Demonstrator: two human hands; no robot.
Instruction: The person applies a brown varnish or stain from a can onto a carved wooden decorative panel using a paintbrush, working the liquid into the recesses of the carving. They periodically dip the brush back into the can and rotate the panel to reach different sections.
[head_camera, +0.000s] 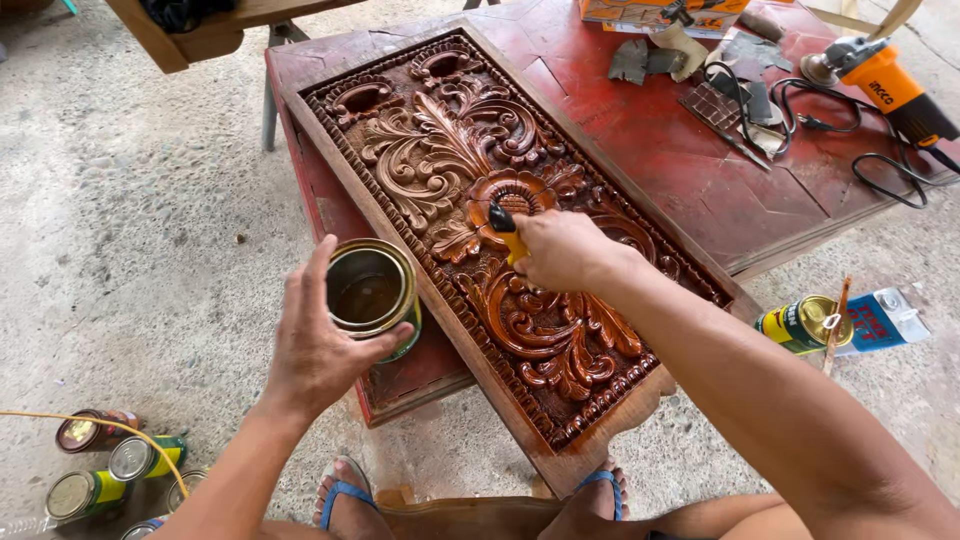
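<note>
Left hand (315, 345) wraps an open tin (371, 291) off the bench's (700, 190) near-left edge, level, close for dipping. Right hand (565, 250) pinches a small brush (503, 224), bristles on the carved panel's (520, 330) central flower.

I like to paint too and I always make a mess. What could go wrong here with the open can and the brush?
The left hand holds the open can in the air beside the carved panel; if it tips, the brown liquid might spill. The right hand works a small brush into deep carving, where liquid could pool. The panel sticks out past the red table, so leaning on it might tilt it.
</note>
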